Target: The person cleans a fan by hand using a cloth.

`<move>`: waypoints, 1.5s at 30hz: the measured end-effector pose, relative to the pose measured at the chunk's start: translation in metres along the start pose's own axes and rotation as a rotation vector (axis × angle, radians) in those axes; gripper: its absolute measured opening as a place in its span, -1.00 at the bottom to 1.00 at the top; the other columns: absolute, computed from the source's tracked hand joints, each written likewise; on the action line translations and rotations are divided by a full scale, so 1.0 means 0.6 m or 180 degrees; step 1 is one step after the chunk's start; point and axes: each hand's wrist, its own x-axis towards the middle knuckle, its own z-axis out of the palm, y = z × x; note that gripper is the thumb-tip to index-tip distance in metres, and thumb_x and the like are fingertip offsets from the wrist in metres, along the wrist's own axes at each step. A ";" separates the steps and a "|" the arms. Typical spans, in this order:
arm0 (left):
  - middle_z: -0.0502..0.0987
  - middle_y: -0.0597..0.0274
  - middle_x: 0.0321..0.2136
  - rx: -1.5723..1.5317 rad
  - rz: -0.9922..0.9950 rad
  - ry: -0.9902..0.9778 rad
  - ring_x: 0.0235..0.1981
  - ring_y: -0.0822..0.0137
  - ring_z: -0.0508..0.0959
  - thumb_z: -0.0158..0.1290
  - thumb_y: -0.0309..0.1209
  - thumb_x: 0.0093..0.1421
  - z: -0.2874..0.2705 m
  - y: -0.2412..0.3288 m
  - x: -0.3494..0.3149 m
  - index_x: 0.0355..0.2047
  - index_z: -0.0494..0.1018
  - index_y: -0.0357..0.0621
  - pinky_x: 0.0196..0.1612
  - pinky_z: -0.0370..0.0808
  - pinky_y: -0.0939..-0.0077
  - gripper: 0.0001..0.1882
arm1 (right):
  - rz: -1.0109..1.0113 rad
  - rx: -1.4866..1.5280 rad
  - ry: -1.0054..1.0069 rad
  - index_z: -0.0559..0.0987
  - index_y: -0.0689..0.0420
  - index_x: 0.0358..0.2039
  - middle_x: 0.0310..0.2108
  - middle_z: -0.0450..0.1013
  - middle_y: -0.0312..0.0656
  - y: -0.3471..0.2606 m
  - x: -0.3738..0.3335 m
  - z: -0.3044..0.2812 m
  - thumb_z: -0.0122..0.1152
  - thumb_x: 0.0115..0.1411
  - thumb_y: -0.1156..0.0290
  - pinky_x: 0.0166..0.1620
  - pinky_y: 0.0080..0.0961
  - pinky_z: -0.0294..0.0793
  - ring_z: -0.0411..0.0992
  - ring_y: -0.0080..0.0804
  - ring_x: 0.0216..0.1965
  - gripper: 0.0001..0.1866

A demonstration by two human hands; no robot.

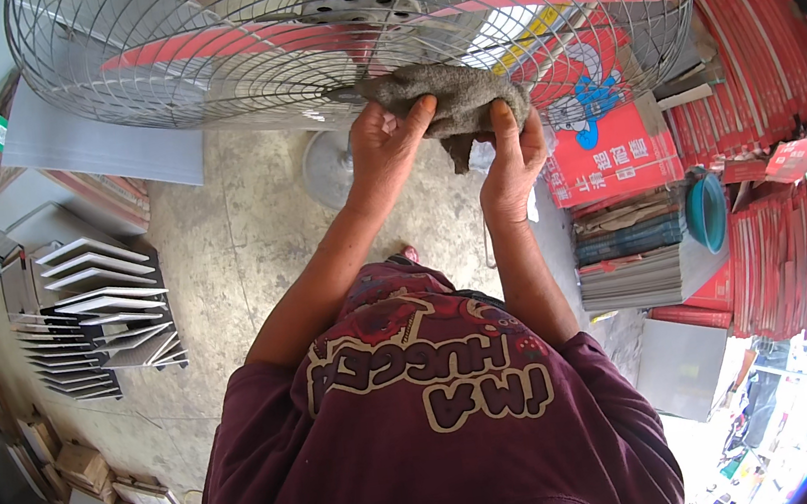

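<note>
A grey, dirty cloth rag (457,94) is stretched between my two hands, against the lower rim of a large fan's wire guard (234,99). My left hand (386,145) pinches its left part, thumb on top. At the right end my right hand (513,146) grips the cloth, its thumb pressed on it. A darker corner of the rag hangs down between the hands. Behind the wires show the fan's red blades (227,41) and a grey motor housing. How far my fingers reach behind the rag is hidden.
Below the fan, a round pale base (327,169) stands on the concrete floor (221,239). To the left are a rack of tile samples (102,299) and a grey panel (117,136). Stacked red cartons (750,38), a teal basin (706,213) and grey slabs (634,279) line the right.
</note>
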 end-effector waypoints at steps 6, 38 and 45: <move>0.52 0.31 -0.18 -0.0045 0.0456 0.0379 -0.17 0.54 0.46 0.10 -0.44 0.18 -0.059 0.073 0.000 -0.11 0.44 -0.20 -0.05 0.35 0.61 -0.74 | -0.0210 0.0368 -0.0589 0.46 0.17 -0.24 -0.36 0.45 -0.38 -0.056 -0.018 0.096 0.20 0.17 0.44 -0.28 -0.72 0.35 0.33 -0.71 -0.37 -0.83; 0.53 0.33 -0.33 0.0055 -0.0322 -0.0115 -0.35 0.54 0.49 0.11 -0.27 0.18 -0.047 -0.027 -0.006 -0.15 0.43 -0.21 -0.33 0.44 0.63 -0.69 | 0.0008 -0.0135 -0.0042 0.48 0.15 -0.24 -0.40 0.42 -0.40 0.026 -0.015 0.006 0.16 0.21 0.32 -0.36 -0.70 0.33 0.29 -0.70 -0.43 -0.80; 0.51 0.31 -0.20 -0.0054 0.0211 0.0474 -0.19 0.53 0.45 0.05 -0.39 0.22 -0.106 0.029 -0.035 -0.08 0.40 -0.22 -0.11 0.38 0.58 -0.71 | -0.0027 0.0091 -0.0826 0.46 0.20 -0.27 -0.38 0.44 -0.36 -0.008 -0.043 0.081 0.24 0.11 0.49 -0.28 -0.70 0.35 0.35 -0.67 -0.34 -0.81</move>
